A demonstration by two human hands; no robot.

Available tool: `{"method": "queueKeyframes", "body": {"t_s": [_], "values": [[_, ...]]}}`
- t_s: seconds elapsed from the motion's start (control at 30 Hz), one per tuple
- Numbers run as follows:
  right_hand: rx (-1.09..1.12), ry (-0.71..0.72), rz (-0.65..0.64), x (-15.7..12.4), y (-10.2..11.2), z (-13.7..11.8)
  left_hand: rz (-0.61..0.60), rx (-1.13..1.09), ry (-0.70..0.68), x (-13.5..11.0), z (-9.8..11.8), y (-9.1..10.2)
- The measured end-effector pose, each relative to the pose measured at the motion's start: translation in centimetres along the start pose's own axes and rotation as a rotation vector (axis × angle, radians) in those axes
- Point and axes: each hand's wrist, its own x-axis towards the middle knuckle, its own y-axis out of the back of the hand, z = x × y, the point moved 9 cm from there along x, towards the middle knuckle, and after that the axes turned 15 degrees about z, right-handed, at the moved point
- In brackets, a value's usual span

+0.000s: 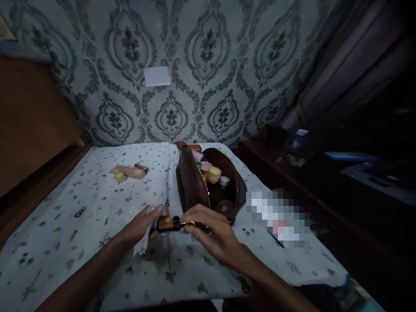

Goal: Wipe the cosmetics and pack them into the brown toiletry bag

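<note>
My left hand [155, 219] is closed around a small amber bottle [166, 224] with a black neck, which lies nearly level and points right. A crumpled white tissue [141, 246] hangs from the same hand. The fingers of my right hand [211, 229] pinch a thin gold-coloured stick [187, 223] at the bottle's mouth; its far end is hidden by the fingers. Just beyond both hands stands an open brown zip bag [191, 184]. Inside it are a yellow-lidded jar [213, 174], a bottle with a silver-white cap [224, 181] and pink items [205, 165].
On the patterned white sheet [81, 203] to the left lie a beige tube [130, 171], a small yellow-lidded pot [120, 176] and a dark red tube [141, 167]. A blurred-out item [277, 221] lies right of the bag. Patterned wall [208, 86] closes off the back.
</note>
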Motion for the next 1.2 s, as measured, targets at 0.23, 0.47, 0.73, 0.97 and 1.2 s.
{"method": "queueKeyframes", "body": {"t_s": [0.23,0.47,0.73,0.97,1.2], "values": [[-0.288,0.082,0.332,1.1,10.4,-3.0,0.103,0.3,-0.249,2.4,8.1,-1.6],[-0.517,0.084,0.47,2.9,15.4,-3.3,0.073,1.015,-0.904,3.2,11.7,-6.1],[-0.495,0.124,0.169,5.8,12.5,-0.1,0.159,0.954,-0.969,2.6,10.8,-5.8],[-0.571,0.032,-0.119,7.2,8.0,4.3,0.149,0.869,-0.992,2.6,10.5,-6.0],[-0.728,-0.046,-0.284,7.2,5.6,6.2,0.151,0.855,-0.974,2.6,10.8,-6.2]]}}
